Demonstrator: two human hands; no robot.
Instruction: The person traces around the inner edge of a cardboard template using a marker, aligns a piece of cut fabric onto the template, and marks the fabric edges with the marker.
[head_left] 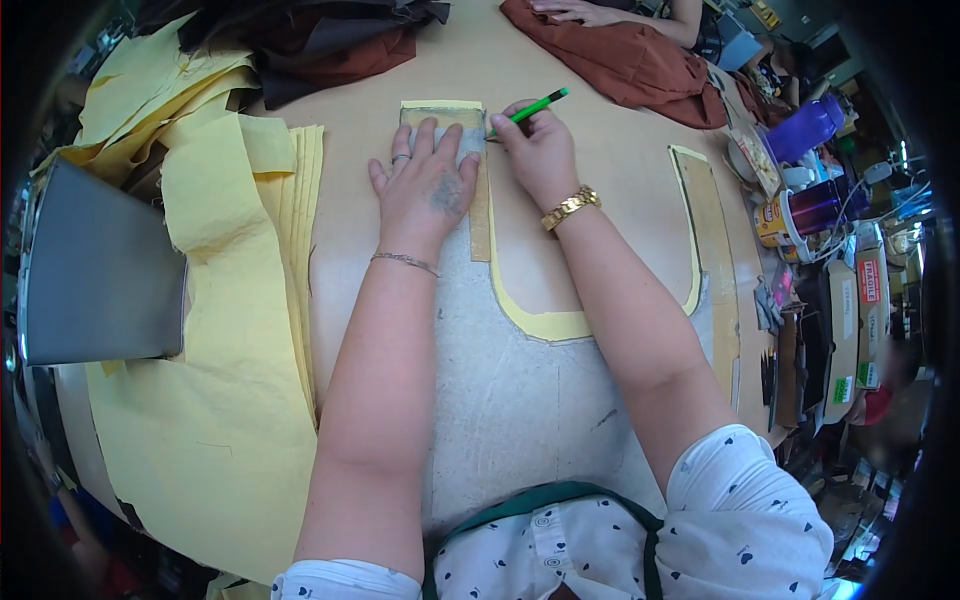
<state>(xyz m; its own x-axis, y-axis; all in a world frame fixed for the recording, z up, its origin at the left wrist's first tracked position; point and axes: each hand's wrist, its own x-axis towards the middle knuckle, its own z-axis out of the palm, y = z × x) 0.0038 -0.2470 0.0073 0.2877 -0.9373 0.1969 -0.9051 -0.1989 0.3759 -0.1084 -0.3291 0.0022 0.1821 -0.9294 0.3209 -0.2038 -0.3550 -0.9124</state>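
A large grey pattern template (520, 400) lies flat in front of me, with a deep U-shaped cutout and strips of brown tape (480, 225) on its arms. Yellow fabric (550, 326) shows as a narrow border along the cutout and at the top of the left arm. My left hand (430, 185) presses flat on that arm, fingers spread. In my right hand (540, 155), a green pencil (547, 102) is pinched, its tip at the arm's inner edge near the top. A gold watch is on my right wrist.
Layered yellow fabric (225, 300) and a grey upright panel (100, 265) stand at left. Dark cloth (300, 40) lies behind. Another person's hand (580, 12) rests on rust-coloured cloth (630, 70). Along the right edge are a purple bottle (805, 128), a tub (773, 222) and boxes (842, 330).
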